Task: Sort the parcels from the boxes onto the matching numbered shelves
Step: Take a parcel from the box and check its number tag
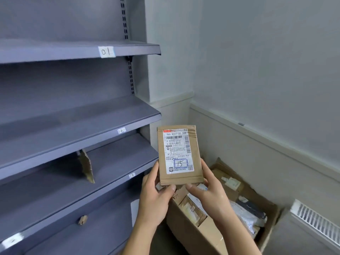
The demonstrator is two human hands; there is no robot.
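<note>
Cardboard parcel (179, 153), flat and brown, is held upright between both grips. The left grip (156, 192) is curled round its lower left corner, with the thumb at the bottom edge and a finger along the left side. The right grip (207, 188) takes the lower right corner in the same way. On the parcel's white label (177, 144) a handwritten 15 stands inside a blue frame.

The parcel is in the air, just above the open cardboard box (207, 236), which stands on the floor and contains more parcels and grey bags.

At the left is the grey shelf rack (55, 144). Its shelf edges carry the tags 01 (106, 52), 12 (121, 131) and 13 (132, 175). A cardboard divider (86, 168) stands upright on the shelf tagged 13. Low at the right wall is a white grille (316, 221).
</note>
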